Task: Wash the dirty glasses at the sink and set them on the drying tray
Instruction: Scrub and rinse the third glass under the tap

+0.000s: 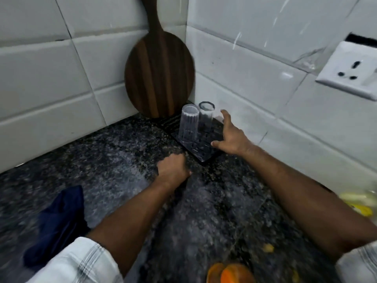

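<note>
Speckled granite counter [102, 164], corner of tiled walls; sink not in view. Round wooden board [159, 72] leaning in corner, just behind black drying tray [206, 154]. Two clear glasses on tray, inverted: ribbed glass [188, 127] w/ second glass [206, 113] beside it. Prob. 2 done; remaining count unknown. Tray's near half bare, room for more. Right hand [230, 137] spread open above tray, holding nothing. Left hand [173, 168] curled loosely on counter, near tray's edge, apparently empty.
</note>
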### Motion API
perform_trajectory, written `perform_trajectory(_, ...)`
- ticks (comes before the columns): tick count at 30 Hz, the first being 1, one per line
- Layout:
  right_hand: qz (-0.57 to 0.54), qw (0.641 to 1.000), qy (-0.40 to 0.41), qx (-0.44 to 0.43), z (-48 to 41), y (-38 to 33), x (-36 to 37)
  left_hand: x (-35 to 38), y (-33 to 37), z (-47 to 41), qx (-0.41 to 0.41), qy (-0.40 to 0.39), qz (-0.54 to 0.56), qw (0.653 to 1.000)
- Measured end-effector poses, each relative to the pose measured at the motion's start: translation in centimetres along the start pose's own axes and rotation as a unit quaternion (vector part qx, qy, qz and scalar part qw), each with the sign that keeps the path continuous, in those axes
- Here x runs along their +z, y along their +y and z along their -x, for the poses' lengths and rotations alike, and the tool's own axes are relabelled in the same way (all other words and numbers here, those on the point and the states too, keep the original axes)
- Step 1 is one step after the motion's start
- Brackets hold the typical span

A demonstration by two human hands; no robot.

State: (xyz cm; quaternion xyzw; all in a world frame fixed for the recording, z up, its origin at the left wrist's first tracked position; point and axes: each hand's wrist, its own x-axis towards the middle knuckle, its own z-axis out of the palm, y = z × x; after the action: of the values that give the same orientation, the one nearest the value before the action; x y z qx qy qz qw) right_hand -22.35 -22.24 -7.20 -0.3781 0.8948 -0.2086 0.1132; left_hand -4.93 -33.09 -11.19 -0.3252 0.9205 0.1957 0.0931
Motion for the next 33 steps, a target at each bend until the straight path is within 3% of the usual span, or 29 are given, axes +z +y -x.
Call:
perform_trajectory(6,-0.023,1.000,-0.010,0.017,9.9,1.3,-3.2,-1.0,5.8,5.8,0.064,0.047,0.075,0.994)
perform_trajectory(13,-0.059,0.996,-0.057,0.034,20.6,3.2,-5.2,-1.8,10.1,13.9,0.144,0.035,0.062,0.987)
perform_trajectory(19,-0.103,0.991,-0.079,0.010,28.3,4.7,-4.3,-1.1,11.3,21.1,0.101,-0.081,-0.082,0.988)
perform_trajectory(25,-0.099,0.991,-0.086,-0.012,33.8,5.7,-4.2,0.5,11.2,26.0,0.036,-0.103,-0.103,0.989)
perform_trajectory(33,-0.160,0.987,-0.026,-0.008,38.1,7.7,-6.1,1.5,13.2,27.1,0.064,0.047,-0.041,0.996)
